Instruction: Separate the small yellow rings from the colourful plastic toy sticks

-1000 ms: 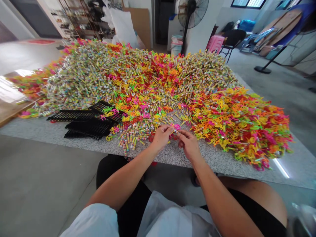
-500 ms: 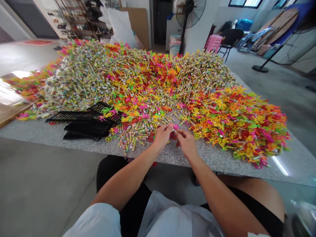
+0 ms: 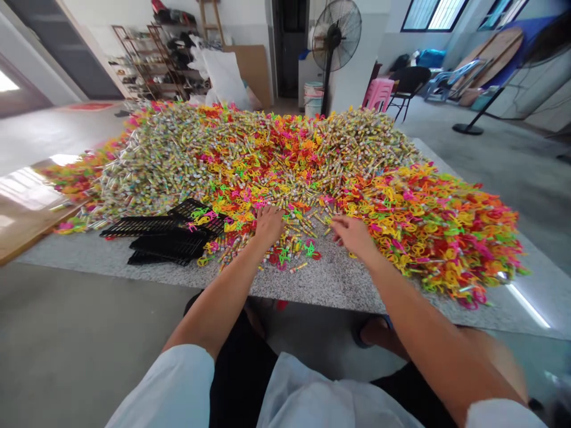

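My left hand [image 3: 270, 226] lies palm down over the near edge of the heap, fingers reaching forward among bright plastic pieces [image 3: 243, 195]; its fingertips are partly hidden. To its right, my right hand [image 3: 355, 236] is just above the table, its fingers bent together with the tips by a slim yellow printed tube [image 3: 329, 228]. Whether that tube is in its grip is unclear. Between and in front of the hands lie loose printed tubes [image 3: 300, 267] and a few green loop-shaped pieces [image 3: 309, 248].
Black slotted trays [image 3: 167, 244] are stacked on the left of the speckled stone table [image 3: 321, 285]. A large mound of tubes [image 3: 156, 157] rises behind; tubes with coloured loops [image 3: 446, 220] are heaped on the right. A standing fan [image 3: 336, 35] is beyond the table.
My hands were together at a pink piece near the table's front; now they are apart. The left moved left and forward onto the heap, the right moved slightly right. The view tilted up.
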Tool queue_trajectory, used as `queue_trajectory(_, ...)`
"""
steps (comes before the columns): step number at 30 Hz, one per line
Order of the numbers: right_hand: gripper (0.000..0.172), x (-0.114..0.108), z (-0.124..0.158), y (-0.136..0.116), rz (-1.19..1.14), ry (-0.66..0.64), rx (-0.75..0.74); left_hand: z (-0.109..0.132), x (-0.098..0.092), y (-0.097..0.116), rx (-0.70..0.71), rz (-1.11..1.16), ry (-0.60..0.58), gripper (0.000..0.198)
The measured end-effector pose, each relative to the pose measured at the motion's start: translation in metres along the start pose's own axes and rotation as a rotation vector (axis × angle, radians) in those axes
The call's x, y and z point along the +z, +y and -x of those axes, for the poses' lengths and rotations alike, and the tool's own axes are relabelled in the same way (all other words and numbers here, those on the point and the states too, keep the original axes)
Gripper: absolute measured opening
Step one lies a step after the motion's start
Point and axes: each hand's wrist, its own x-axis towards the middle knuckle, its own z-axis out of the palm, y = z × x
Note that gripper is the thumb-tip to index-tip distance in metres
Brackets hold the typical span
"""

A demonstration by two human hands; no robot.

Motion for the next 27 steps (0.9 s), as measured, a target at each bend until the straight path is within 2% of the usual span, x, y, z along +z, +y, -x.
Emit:
queue_trajectory(3,0.027,0.046,0.002,0.010,0.430,-0.132,-0.060,0.002,-0.001,-0.002,0.069,-0.099,-0.010,0.019)
queue_trajectory(5,0.026,0.065,-0.004,0.010,0.657,-0.173,-0.056,0.007,-0.004,-0.003,0.096,-0.105,0.007,0.017)
queue_trajectory(8,0.028,0.079,-0.015,0.005,0.852,-0.221,-0.014,0.014,-0.008,-0.005,0.084,-0.003,0.029,0.012)
queue_trajectory(11,0.031,0.086,-0.019,0.003,0.896,-0.215,0.005,0.018,-0.014,-0.003,-0.020,0.314,0.092,0.008)
queue_trajectory(15,0.026,0.089,-0.010,0.004,0.754,-0.097,-0.002,0.022,-0.022,0.012,-0.363,1.113,0.228,0.015)
queue_trajectory(17,0.024,0.088,0.001,0.001,0.508,-0.031,-0.043,0.026,-0.025,0.022,-0.502,1.518,0.195,0.023)
queue_trajectory(19,0.025,0.086,0.013,-0.005,0.175,-0.019,-0.063,0.032,-0.025,0.032,-0.587,1.767,0.117,0.029)
queue_trajectory(22,0.027,0.082,0.031,-0.016,-0.189,-0.046,-0.030,0.042,-0.024,0.047,-0.612,1.872,0.011,0.032)
queue_trajectory(24,0.027,0.081,0.039,-0.020,-0.256,-0.050,-0.017,0.047,-0.024,0.056,-0.559,1.855,-0.081,0.038)
queue_trajectory(27,0.025,0.080,0.045,-0.019,-0.236,-0.041,-0.043,0.051,-0.024,0.066,-0.492,1.760,-0.224,0.045)
